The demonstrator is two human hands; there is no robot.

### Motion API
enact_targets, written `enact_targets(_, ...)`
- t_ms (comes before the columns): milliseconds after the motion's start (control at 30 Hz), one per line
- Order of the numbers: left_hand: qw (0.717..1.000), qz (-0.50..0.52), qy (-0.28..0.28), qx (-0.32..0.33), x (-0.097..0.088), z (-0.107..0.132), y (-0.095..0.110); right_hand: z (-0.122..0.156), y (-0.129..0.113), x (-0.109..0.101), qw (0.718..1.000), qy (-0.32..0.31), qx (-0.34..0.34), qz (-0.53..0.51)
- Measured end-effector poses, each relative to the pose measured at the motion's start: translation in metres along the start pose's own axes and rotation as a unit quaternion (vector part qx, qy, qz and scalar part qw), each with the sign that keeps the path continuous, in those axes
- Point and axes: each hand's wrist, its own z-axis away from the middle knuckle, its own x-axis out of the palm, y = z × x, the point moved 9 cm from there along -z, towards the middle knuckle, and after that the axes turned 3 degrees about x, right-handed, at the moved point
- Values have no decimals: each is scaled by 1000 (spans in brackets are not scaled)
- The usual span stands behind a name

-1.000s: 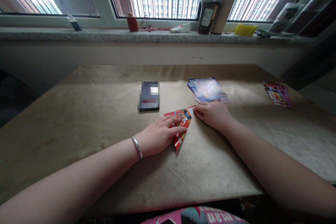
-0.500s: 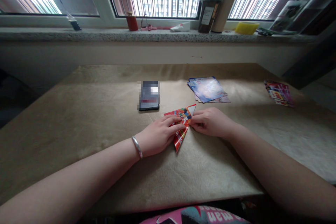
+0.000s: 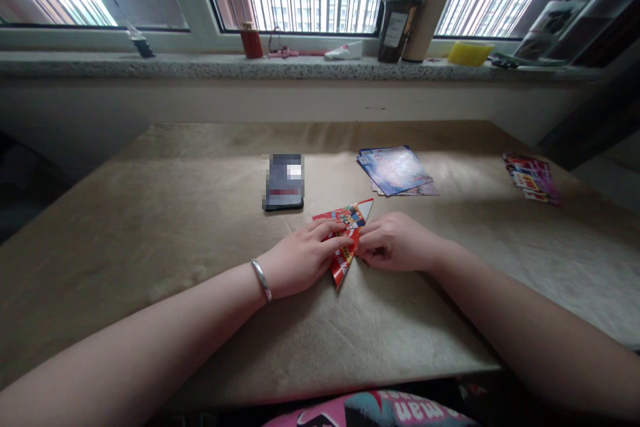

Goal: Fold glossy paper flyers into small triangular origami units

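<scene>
A folded sheet of red printed paper (image 3: 345,260) lies on the table in front of me, a white corner showing at its upper right tip. Resting flat on it from the left is my left hand (image 3: 313,250), fingers stretched out and pressing it down. My right hand (image 3: 397,240) is closed at the paper's right slanted edge, fingertips pressed together there; how much paper is between them is hidden. Beyond the paper is a dark phone-like object (image 3: 285,183), blurred out in part. A stack of blue printed sheets (image 3: 395,170) lies behind my right hand.
More pink and red printed sheets (image 3: 531,177) lie at the right of the brown-covered table (image 3: 150,213). On the stone windowsill (image 3: 200,69) stand a red jar (image 3: 251,42), a dark container (image 3: 397,30) and a yellow roll-like item (image 3: 470,53).
My right hand has slid down along the paper's right edge, toward me. My left hand and the paper stay in place.
</scene>
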Motion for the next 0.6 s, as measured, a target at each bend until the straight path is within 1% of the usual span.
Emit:
enact_targets(133, 1000, -4, 6, 0, 0, -1, -1, -1, -5, 4, 1000, -10, -13, -26)
enact_targets(333, 1000, 0, 3, 4, -2, -1, 1, 0, -4, 1, 999, 8, -9, -47)
enact_targets(467, 1000, 6, 2, 5, -3, -1, 2, 1, 4, -3, 999, 34, 1, -36)
enact_targets(600, 1000, 10, -1, -1, -1, 1, 2, 3, 19, -7, 998, 56, 18, -13)
